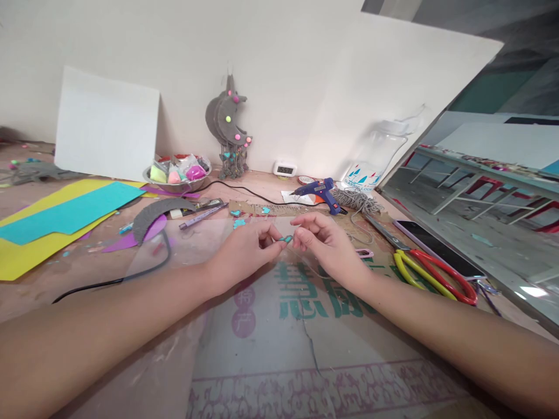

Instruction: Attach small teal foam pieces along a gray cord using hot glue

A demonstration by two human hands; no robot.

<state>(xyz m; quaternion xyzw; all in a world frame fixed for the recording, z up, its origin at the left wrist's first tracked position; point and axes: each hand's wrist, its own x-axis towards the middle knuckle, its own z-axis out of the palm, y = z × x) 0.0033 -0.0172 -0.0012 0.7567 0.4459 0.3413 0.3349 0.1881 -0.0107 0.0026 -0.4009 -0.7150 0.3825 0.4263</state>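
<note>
Between the thumb and fingertips of my left hand is a small teal foam piece. My right hand is close by on its right, fingers curled and thumb pressed in. What the right fingertips pinch is too small to make out. A thin pale strand trails below the right hand. Both hands are above a printed cardboard sheet under clear plastic. Just beyond the left hand lie several small teal foam cut-outs.
A blue glue gun and grey yarn lie behind my hands. Scissors and a phone are at right. At left are teal foam sheet, a grey curved piece and a clay bowl. A moon ornament hangs behind.
</note>
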